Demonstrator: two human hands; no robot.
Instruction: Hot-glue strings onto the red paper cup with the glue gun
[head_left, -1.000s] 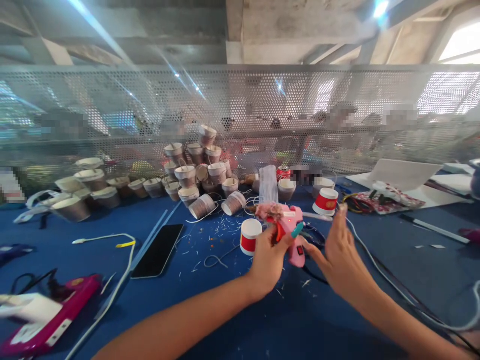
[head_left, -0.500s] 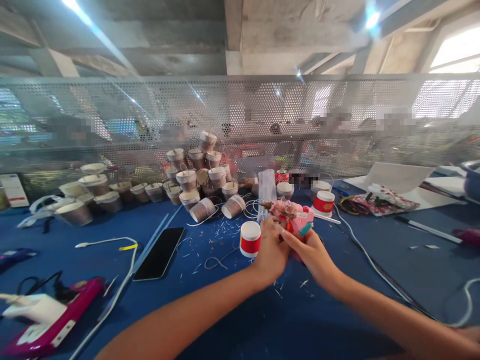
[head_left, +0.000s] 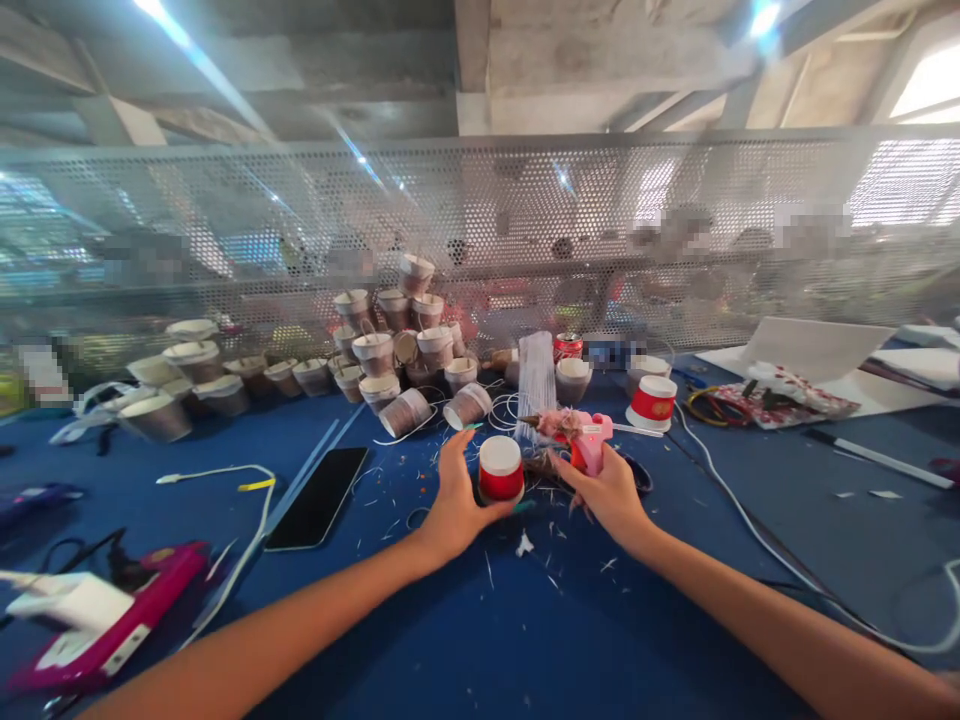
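Left hand [head_left: 454, 508]: thumb near, fingers left of red-and-white cup [head_left: 500, 479], can't tell if gripping; right hand [head_left: 616, 500] clutches pink glue gun [head_left: 594, 436].

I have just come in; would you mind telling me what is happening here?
A person's right hand holds a pink plastic glue gun. The left hand curves around a round red-and-white cup standing on the blue tabletop; whether it grips is unclear. A second red-and-white cup stands to the right, and brownish cups with white rims are piled behind.
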